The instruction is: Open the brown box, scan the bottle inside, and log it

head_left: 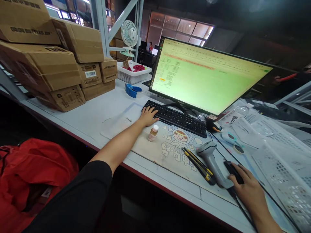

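Head view: the left hand (147, 116) lies palm down with fingers spread loosely on the near left corner of the black keyboard (175, 117), gripping nothing, placed as for typing. The right hand (246, 187) is cupped loosely over the black mouse (233, 171), fingers draped on its top, the usual hold for steering a cursor; its cable runs back beside the wrist. Both hands rest on a pale worktop (97, 113), and the keyboard and mouse sit on a printed desk mat (167, 150) that gives them a smooth base.

Just beside the left hand, toward the person, a small amber bottle (153, 133) with a white cap stands upright on the mat. Between the hands lie a yellow-and-black utility knife (198, 163) and a grey barcode scanner (213, 161), the scanner's handle touching or nearly touching the right hand, both within easy reach. Beyond the keyboard the monitor (206, 76) shows a green spreadsheet, tilted toward the viewer. Far off past the left hand, cardboard boxes (48, 64) are stacked against the shelving, with a blue tape dispenser (132, 90) and a white basket (132, 75) near them. White perforated trays (279, 152) lie beyond the right hand.
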`<state>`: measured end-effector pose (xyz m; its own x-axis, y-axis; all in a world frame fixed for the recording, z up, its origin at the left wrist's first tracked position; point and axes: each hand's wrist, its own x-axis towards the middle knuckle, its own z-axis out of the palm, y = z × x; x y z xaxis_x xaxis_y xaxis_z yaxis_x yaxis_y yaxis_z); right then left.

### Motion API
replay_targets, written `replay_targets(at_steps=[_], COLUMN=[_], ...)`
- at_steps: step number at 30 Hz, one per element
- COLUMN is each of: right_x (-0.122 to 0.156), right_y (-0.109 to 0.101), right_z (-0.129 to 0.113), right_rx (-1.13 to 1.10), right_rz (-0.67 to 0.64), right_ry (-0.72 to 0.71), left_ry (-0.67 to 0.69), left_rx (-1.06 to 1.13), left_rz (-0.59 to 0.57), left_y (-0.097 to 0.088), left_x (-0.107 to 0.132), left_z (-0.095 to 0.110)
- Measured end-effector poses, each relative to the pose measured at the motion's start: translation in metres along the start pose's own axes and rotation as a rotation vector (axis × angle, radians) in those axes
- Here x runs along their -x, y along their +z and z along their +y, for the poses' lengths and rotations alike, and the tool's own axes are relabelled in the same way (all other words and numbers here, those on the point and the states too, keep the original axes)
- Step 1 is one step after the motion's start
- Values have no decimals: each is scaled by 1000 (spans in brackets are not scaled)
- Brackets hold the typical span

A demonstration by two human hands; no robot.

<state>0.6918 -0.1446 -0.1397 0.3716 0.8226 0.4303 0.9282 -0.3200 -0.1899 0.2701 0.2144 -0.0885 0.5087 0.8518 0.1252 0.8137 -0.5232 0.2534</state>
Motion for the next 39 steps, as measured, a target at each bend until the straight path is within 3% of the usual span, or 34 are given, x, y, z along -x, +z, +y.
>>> replay_targets(at_steps=[17, 24, 30, 39], right_x=[-5, -4, -5, -3], right_y=[6, -7, -8, -8], right_z=[9, -12, -15, -13], right_rx=[-90, -42, -41, -17], right_rz=[35, 19, -18, -15], right_ry=[-108, -8, 100, 81], left_ry=[-8, -6, -5, -6], left_rx=[-14, -10, -6, -6], left_rz=[-18, -18, -11, -12], left_y=[-5, -5, -3, -4], left_x=[3, 3, 2, 2], left_z=[4, 2, 1, 1])
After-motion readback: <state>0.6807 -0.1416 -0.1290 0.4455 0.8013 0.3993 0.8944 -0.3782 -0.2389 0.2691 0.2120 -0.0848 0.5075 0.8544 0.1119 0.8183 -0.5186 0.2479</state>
